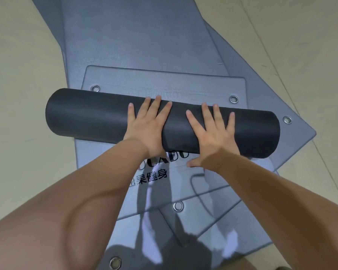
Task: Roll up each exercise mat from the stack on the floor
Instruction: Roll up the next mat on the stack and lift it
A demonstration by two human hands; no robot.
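Black rolled mat [98, 115] lies across the grey stack [144, 45] on the floor [18, 75]; left hand [148, 125] and right hand [213, 133] press it, fingers [158, 103] spread wide. Uneven pushing could skew the roll or let it unwind.

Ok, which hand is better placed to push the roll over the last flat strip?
Probably the left hand: it lies flat near the middle of the roll, fingers reaching its far edge. The right hand sits off-centre, thumb off the roll.
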